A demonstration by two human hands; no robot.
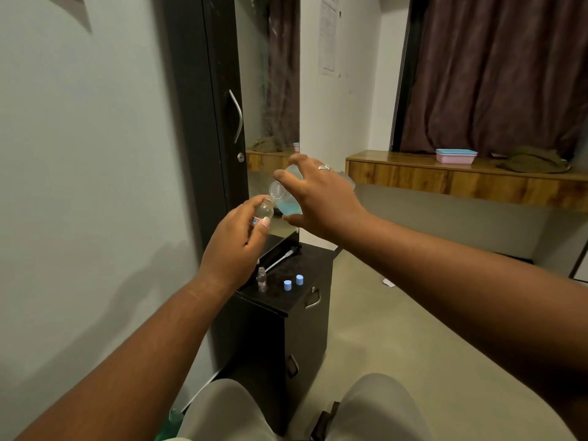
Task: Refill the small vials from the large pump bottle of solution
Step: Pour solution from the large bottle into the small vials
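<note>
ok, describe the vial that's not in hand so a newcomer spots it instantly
Find the low black cabinet under the mirror. On its top, near the left edge, stands a small clear vial, upright and uncapped. Unlike the two blue caps to its right, it is transparent and taller.

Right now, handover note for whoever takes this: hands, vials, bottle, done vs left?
Left hand: holds a small clear plastic vial, uncapped, looks still empty.
Right hand: grips the large clear bottle of blue solution, tipped with its open mouth at the vial's neck.
On the black cabinet top: a second small clear vial, upright, uncapped; two light blue caps; the removed white pump head with tube.
Done: pump off, both vials uncapped.
Left: finish this pour, fill the second vial, cap both, refit the pump.
</note>
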